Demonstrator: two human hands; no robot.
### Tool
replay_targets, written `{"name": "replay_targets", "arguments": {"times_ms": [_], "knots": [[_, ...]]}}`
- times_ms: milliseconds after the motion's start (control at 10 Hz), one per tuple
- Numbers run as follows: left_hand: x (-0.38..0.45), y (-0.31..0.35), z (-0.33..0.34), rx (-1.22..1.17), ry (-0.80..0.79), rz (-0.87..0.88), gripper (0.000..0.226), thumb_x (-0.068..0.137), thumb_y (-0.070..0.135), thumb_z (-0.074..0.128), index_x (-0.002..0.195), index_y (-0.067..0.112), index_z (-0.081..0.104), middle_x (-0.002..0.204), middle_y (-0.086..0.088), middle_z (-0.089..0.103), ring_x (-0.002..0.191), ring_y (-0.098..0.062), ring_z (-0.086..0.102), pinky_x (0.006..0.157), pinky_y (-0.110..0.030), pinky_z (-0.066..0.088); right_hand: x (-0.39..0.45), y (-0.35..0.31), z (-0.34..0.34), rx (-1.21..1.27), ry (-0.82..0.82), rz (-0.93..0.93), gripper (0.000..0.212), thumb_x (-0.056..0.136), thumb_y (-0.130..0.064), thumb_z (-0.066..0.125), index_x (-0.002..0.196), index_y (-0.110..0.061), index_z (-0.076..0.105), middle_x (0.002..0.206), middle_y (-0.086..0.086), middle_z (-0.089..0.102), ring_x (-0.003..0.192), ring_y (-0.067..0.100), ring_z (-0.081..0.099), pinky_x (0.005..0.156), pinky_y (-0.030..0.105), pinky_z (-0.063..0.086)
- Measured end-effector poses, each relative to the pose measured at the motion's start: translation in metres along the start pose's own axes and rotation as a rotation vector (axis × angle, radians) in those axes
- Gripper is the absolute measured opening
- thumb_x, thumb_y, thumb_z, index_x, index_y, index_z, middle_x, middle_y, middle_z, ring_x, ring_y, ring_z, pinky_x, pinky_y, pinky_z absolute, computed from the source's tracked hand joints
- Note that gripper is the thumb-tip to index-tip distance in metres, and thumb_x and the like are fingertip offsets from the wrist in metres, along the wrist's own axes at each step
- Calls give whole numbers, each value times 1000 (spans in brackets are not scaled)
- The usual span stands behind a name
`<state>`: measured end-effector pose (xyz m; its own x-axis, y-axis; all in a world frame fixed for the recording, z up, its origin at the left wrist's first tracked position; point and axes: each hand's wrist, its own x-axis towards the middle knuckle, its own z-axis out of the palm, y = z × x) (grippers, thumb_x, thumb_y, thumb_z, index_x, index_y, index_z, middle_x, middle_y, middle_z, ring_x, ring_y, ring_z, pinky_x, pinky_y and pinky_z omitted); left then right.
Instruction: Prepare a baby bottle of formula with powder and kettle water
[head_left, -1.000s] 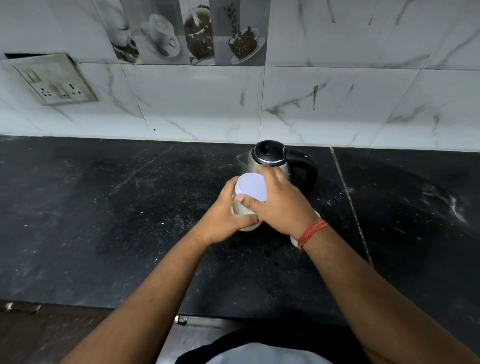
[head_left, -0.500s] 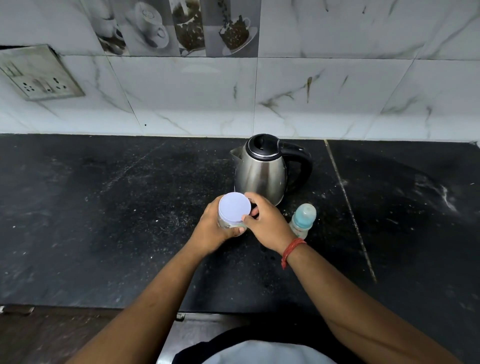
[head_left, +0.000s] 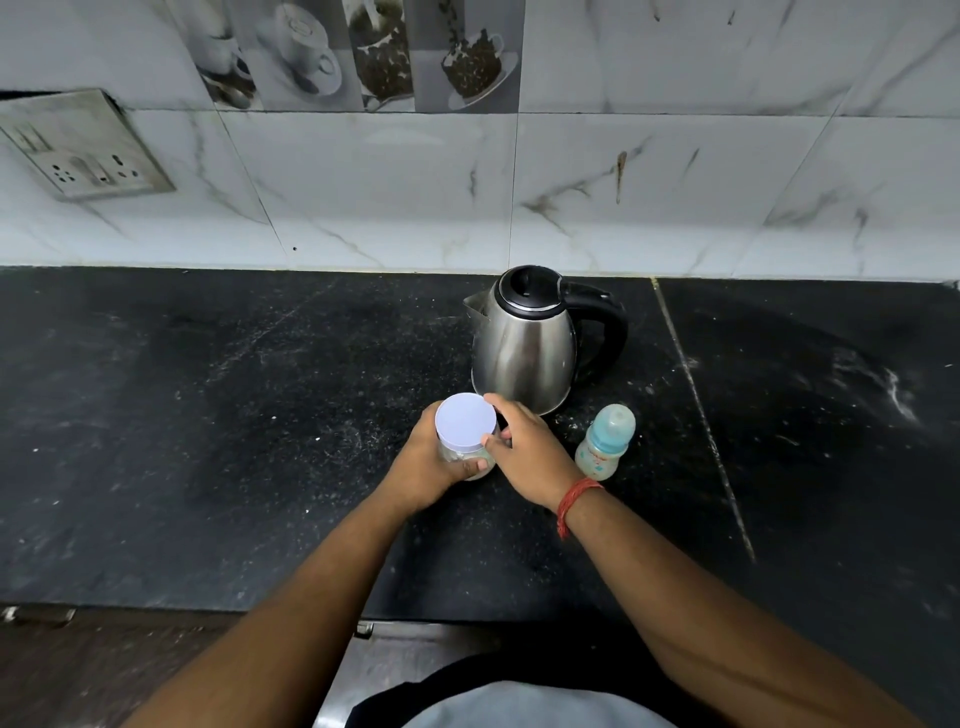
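upright jar, lid up, in both hands

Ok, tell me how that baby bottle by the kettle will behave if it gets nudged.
The bottle is tall and narrow on a small base, so a sideways nudge would probably tip it. It looks like thin plastic and seems empty, so likely light and easy to shift. Its round body would probably roll on the flat counter, perhaps towards the kettle.
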<state>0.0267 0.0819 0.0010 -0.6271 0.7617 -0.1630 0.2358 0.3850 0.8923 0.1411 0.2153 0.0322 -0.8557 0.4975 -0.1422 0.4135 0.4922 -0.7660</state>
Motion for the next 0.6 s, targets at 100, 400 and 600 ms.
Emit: {"name": "replay_targets", "arguments": {"times_ms": [100,400,600], "knots": [[0,-1,-1,-10,-7,10,82,80,13,88,140,30,35,129,15,48,122,-8,48,89,0,36,2,1,0,6,-12,13,58,96,-20,62,151,-26,43,149,0,48,128,25,51,113,45,43],[-8,1,-2,-20,-26,-14,84,80,21,89,141,32,33,140,7,46,133,-16,46,113,-32,41,-2,-2,-4,12,-41,17,62,96,-19,62,153,-26,39,153,1,46,133,24,49,115,43,41],[-15,-1,-11,75,17,-63,132,60,76,74,163,24,9,168,1,25,155,-22,24,126,-50,24,-9,-6,-12,18,11,-35,65,98,-23,62,156,-24,35,158,1,41,142,21,43,117,44,38]]}}
